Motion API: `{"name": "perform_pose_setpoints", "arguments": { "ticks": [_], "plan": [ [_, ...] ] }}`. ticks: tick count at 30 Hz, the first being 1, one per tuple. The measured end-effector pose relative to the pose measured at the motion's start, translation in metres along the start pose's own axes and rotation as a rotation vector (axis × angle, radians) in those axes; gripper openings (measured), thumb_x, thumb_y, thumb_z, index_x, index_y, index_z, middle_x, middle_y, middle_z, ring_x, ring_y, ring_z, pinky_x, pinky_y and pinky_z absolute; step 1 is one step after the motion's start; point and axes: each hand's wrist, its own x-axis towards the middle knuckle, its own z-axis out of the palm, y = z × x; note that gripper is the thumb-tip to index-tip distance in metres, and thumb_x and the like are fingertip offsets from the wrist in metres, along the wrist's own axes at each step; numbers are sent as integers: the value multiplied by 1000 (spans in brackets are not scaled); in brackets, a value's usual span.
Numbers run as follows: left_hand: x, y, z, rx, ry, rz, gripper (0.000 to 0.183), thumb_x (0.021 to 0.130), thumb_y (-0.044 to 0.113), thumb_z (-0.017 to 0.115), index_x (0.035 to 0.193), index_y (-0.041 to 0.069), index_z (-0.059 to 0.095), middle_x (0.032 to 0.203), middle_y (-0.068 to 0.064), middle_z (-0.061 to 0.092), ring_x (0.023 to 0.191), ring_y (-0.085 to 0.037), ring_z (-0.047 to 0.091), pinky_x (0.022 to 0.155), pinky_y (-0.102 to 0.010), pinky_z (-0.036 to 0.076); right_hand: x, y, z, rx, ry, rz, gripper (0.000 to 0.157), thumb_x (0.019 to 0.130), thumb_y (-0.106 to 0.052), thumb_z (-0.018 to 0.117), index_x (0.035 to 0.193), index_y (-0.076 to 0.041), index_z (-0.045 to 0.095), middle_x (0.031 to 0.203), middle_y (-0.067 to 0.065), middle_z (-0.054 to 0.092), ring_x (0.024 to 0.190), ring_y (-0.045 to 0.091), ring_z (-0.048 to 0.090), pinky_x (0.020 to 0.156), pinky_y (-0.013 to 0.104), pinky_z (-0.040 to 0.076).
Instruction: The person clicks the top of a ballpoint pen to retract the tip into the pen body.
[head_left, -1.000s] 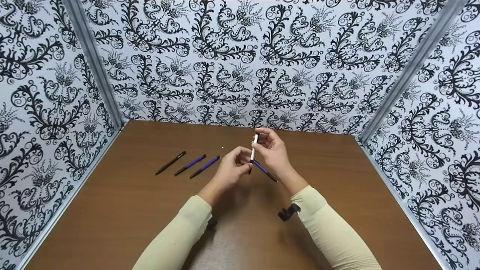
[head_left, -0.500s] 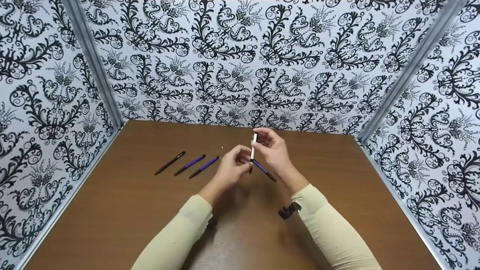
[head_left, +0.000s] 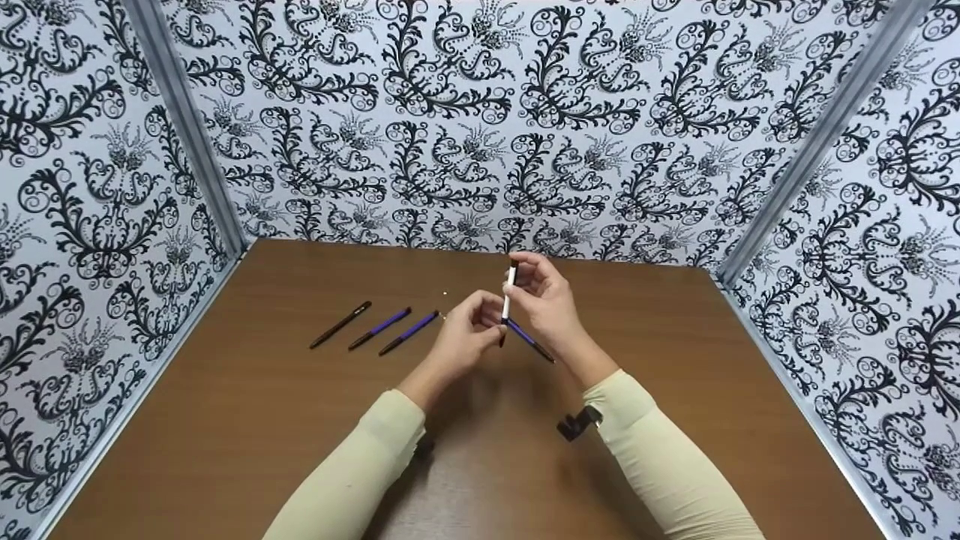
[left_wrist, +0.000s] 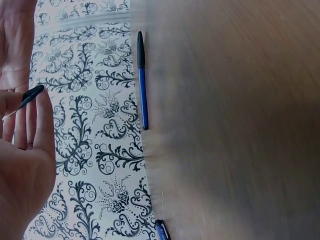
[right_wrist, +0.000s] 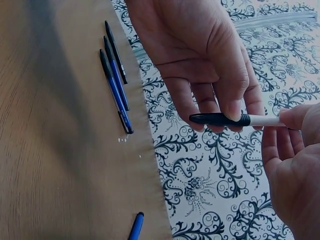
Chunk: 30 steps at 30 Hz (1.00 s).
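Both hands hold a single pen (head_left: 507, 304) with a white barrel and a black grip, lifted off the table and standing almost upright in the head view. Thumb and fingers of my left hand (head_left: 466, 334) pinch its black grip (right_wrist: 220, 119) at the lower end. Higher up, my right hand (head_left: 551, 304) pinches the white barrel, with a fingertip at the black top end. In the left wrist view only the black front (left_wrist: 31, 96) of the pen shows clearly. Below the right hand, a blue pen (head_left: 531, 341) with black ends lies on the table.
Left of the hands, a black pen (head_left: 341, 325) and two blue pens, one (head_left: 380, 328) beside the other (head_left: 409, 333), lie slanted in a row. Tiny white specks (head_left: 445, 293) dot the brown table (head_left: 247, 420). Patterned walls (head_left: 450, 135) enclose its back and sides.
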Motion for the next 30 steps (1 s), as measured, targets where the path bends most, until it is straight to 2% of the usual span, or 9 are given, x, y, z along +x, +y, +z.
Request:
{"name": "perform_pose_setpoints", "arguments": {
  "ticks": [7,13,17,22,30],
  "plan": [
    [0,2,-2,3,1,-1,31,95,-12,72,123,-1,68,109,-20,71,98,-20,67,90,-33,58,1,-1,1,-29,-7,-17,48,94,14,77,140,4,65,109,9,73,103,26,71,95,34,58],
    [-2,-1,-3,0,-7,-8,30,95,-12,71,123,-1,68,106,-16,71,97,-19,66,89,-32,58,0,4,0,-50,-19,-15,50,94,13,77,141,3,65,109,9,73,104,26,70,94,34,57],
    [-2,-4,-6,5,-20,-36,31,96,-11,72,124,0,69,105,-13,71,96,-18,66,86,-30,58,-2,7,-3,-87,-38,-19,52,93,14,77,142,2,64,110,11,73,104,26,69,93,33,57],
    [-3,-7,-13,22,-29,-92,30,97,-11,72,124,1,69,104,-11,71,93,-18,67,80,-28,59,-4,11,-8,-141,-65,1,55,94,11,79,145,-1,62,121,18,70,109,33,71,96,34,59],
    [-6,-8,-22,80,-55,-133,34,95,-12,70,125,4,70,106,-8,71,94,-19,69,78,-29,59,-8,20,-16,-223,-67,27,57,94,5,82,147,-2,61,125,23,68,111,40,72,101,48,58]
  ]
}}
